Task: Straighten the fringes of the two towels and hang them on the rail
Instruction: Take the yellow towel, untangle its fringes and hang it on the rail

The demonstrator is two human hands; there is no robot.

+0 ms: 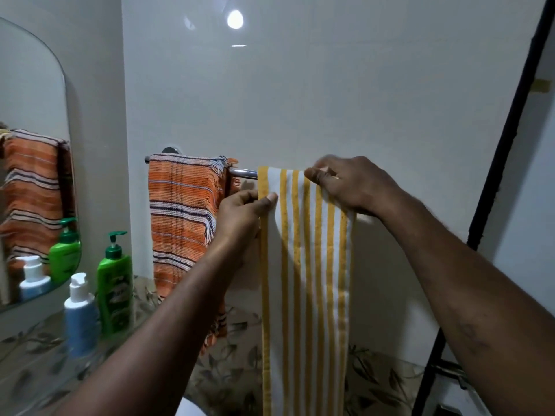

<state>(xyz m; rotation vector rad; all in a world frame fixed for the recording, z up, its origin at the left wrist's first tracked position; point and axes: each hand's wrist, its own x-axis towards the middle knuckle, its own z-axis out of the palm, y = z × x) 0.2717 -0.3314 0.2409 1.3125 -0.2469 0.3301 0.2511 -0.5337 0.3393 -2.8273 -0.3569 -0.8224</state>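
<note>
A chrome rail (244,173) runs along the white wall. An orange towel with dark and white stripes (183,217) hangs over its left part, fringes showing along its right edge. A white towel with yellow stripes (304,280) hangs over the right part of the rail and drops long. My left hand (241,216) pinches this towel's left edge just below the rail, thumb on the front. My right hand (350,184) grips the towel's top right part at the rail, fingers curled over the fabric. The rail's right end is hidden behind the towel and hand.
A green pump bottle (115,291) and a white and blue bottle (80,315) stand on a shelf at the left, under a mirror (33,94) that reflects them and the orange towel. A black frame (498,163) rises at the right. Leaf-patterned tiles (228,373) lie below.
</note>
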